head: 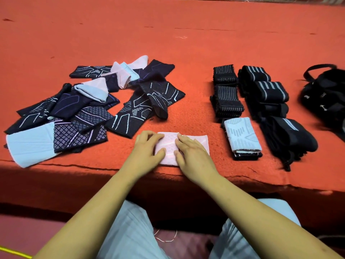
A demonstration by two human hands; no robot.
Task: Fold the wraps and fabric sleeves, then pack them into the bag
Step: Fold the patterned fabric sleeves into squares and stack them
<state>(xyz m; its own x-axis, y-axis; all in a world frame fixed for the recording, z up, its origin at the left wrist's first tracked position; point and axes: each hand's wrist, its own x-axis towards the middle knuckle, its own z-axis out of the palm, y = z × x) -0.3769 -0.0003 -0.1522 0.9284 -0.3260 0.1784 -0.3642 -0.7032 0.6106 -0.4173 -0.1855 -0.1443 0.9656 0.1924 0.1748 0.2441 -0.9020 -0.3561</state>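
A pink fabric sleeve (169, 146) lies flat near the table's front edge. My left hand (147, 152) and my right hand (192, 154) both rest on it, fingers spread and pressing it down. To the left sits a loose heap of dark patterned and pale sleeves (89, 107). Right of my hands lies a folded white sleeve (241, 135) on top of a dark one. Behind it are folded black striped wraps (226, 92) and rolled black wraps with grey stripes (265, 90). A black bag (324, 98) stands at the far right edge.
Everything sits on an orange felt-covered table (168, 34), whose front edge runs just below my hands. The far half of the table holds nothing but a few stray threads. My knees in pale trousers are under the edge.
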